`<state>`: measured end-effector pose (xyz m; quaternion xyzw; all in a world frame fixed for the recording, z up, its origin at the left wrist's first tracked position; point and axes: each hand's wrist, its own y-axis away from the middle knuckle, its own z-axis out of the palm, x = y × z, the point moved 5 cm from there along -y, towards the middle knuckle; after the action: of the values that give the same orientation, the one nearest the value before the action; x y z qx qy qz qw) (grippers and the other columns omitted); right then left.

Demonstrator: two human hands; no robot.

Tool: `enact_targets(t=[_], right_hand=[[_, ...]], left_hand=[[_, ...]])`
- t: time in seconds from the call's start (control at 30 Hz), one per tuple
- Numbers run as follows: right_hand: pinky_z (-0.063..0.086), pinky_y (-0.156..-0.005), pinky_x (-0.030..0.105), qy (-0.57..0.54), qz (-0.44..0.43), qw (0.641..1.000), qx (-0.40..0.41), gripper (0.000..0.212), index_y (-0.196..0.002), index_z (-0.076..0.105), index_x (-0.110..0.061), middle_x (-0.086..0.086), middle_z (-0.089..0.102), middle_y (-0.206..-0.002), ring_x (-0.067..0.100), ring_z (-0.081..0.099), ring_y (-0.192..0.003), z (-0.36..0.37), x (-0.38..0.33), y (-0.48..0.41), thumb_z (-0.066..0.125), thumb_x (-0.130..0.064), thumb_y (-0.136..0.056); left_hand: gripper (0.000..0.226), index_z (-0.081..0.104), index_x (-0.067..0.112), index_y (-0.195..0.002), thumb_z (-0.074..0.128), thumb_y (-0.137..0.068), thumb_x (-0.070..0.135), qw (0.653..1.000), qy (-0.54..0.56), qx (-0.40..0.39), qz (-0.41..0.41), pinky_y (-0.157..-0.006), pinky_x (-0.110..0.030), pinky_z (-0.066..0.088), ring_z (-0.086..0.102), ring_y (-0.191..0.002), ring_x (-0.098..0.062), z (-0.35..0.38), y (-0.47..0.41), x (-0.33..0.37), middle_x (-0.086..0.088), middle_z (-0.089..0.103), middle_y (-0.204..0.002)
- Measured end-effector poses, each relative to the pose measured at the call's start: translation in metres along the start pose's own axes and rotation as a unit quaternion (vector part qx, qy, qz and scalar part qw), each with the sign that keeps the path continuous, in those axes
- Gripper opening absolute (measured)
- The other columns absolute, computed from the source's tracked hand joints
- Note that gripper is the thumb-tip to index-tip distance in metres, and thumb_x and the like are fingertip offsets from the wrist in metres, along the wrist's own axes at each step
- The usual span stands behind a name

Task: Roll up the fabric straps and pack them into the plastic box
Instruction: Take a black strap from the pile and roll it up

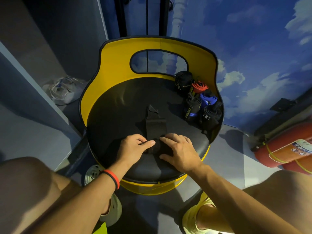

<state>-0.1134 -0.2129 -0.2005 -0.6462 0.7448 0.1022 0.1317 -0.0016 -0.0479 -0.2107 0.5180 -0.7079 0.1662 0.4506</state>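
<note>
Left hand [133, 146], right hand [179, 149] grip black strap [154, 127] on seat [118, 107].

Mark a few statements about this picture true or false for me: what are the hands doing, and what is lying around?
1. The left hand and the right hand both hold the black strap. True.
2. The strap lies on a wooden table. False: it lies on the black seat of a yellow chair.
3. The rolled straps sit piled at the seat's far right edge. True.
4. The right wrist wears a band. False: the red wristband is on the left wrist.
</note>
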Motion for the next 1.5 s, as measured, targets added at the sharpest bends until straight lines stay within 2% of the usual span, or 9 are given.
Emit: enact_targets(t=[0.37, 0.53, 0.7, 0.8, 0.93, 1.17, 1.27, 1.4, 1.5], right_hand=[[0.020, -0.120, 0.043, -0.056, 0.018, 0.998, -0.005, 0.049, -0.129, 0.052, -0.034, -0.010, 0.063, -0.118, 0.017, 0.056, -0.118, -0.002, 0.008, 0.002, 0.072, -0.045, -0.086], [0.023, -0.112, 0.038, -0.051, 0.036, 0.997, -0.046, 0.051, -0.140, 0.051, -0.039, -0.009, 0.058, -0.124, 0.016, 0.045, -0.121, -0.004, 0.006, 0.005, 0.061, -0.056, -0.093], [0.025, -0.113, 0.041, -0.080, 0.059, 0.993, -0.056, 0.051, -0.141, 0.051, -0.039, -0.014, 0.031, -0.120, 0.014, 0.035, -0.125, -0.001, 0.008, 0.008, 0.062, -0.053, -0.094], [0.022, -0.113, 0.041, -0.079, 0.068, 0.993, -0.060, 0.050, -0.143, 0.051, -0.039, -0.014, 0.034, -0.120, 0.014, 0.036, -0.123, -0.003, 0.011, 0.005, 0.057, -0.055, -0.096], [0.021, -0.115, 0.045, -0.089, 0.069, 0.991, -0.072, 0.049, -0.143, 0.051, -0.037, -0.010, 0.043, -0.127, 0.016, 0.040, -0.122, -0.001, 0.012, 0.002, 0.049, -0.058, -0.099], [0.022, -0.116, 0.044, -0.025, 0.037, 0.997, 0.071, 0.032, -0.118, 0.058, -0.034, -0.011, 0.062, -0.106, 0.017, 0.056, -0.109, -0.008, 0.004, 0.005, 0.041, -0.055, -0.101], [0.030, -0.115, 0.047, 0.038, -0.027, 0.990, 0.136, 0.030, -0.123, 0.063, -0.029, -0.007, 0.058, -0.117, 0.020, 0.055, -0.112, -0.011, -0.006, 0.012, 0.051, -0.044, -0.099], [0.024, -0.119, 0.055, 0.120, -0.059, 0.986, 0.102, 0.061, -0.142, 0.053, -0.028, -0.005, 0.055, -0.136, 0.023, 0.050, -0.125, -0.002, -0.011, 0.020, 0.071, -0.041, -0.085], [0.021, -0.119, 0.058, 0.150, -0.062, 0.979, 0.124, 0.061, -0.139, 0.055, -0.028, -0.005, 0.057, -0.133, 0.026, 0.051, -0.126, -0.006, -0.010, 0.016, 0.076, -0.036, -0.082]], left_hand=[[0.040, 0.066, 0.013, -0.082, 0.077, -0.085, 0.051, 0.996, -0.017, -0.034, -0.080, -0.071, -0.035, 0.064, 0.074, -0.063, -0.016, 0.004, 0.000, 0.003, -0.004, 0.072, -0.065], [0.040, 0.061, 0.011, -0.077, 0.073, -0.090, 0.046, 0.994, -0.002, -0.058, -0.093, -0.062, -0.031, 0.060, 0.074, -0.059, -0.018, 0.001, 0.007, 0.002, -0.005, 0.068, -0.063], [0.028, 0.064, 0.026, -0.078, 0.067, -0.094, 0.049, 0.987, -0.146, 0.028, 0.068, -0.058, -0.030, 0.049, 0.066, -0.067, -0.010, -0.002, 0.018, 0.010, 0.007, 0.066, -0.069], [0.014, 0.069, 0.030, -0.089, 0.076, -0.088, 0.042, 0.980, -0.096, 0.031, 0.169, -0.071, -0.023, 0.052, 0.064, -0.087, -0.005, -0.004, 0.023, 0.013, 0.015, 0.064, -0.092], [0.046, 0.063, 0.036, -0.116, 0.085, -0.077, 0.043, 0.966, -0.156, -0.046, 0.199, -0.086, -0.022, 0.050, 0.057, -0.106, -0.002, 0.001, 0.022, -0.002, 0.020, 0.057, -0.115], [0.048, 0.073, 0.029, -0.121, 0.082, -0.079, 0.051, 0.986, -0.100, -0.071, 0.117, -0.096, -0.031, 0.051, 0.062, -0.107, -0.005, -0.003, 0.005, -0.004, 0.014, 0.068, -0.111], [0.045, 0.074, 0.026, -0.121, 0.080, -0.083, 0.048, 0.990, -0.079, -0.089, 0.081, -0.094, -0.028, 0.051, 0.064, -0.106, -0.005, -0.003, 0.000, -0.001, 0.012, 0.070, -0.113], [0.036, 0.077, 0.026, -0.113, 0.075, -0.086, 0.051, 0.989, -0.084, -0.109, 0.062, -0.082, -0.023, 0.048, 0.066, -0.100, -0.006, -0.003, -0.007, 0.003, 0.013, 0.073, -0.104], [0.034, 0.080, 0.028, -0.102, 0.074, -0.085, 0.056, 0.986, -0.079, -0.140, 0.035, -0.079, -0.025, 0.049, 0.067, -0.093, -0.004, -0.005, -0.011, 0.005, 0.015, 0.074, -0.092]])
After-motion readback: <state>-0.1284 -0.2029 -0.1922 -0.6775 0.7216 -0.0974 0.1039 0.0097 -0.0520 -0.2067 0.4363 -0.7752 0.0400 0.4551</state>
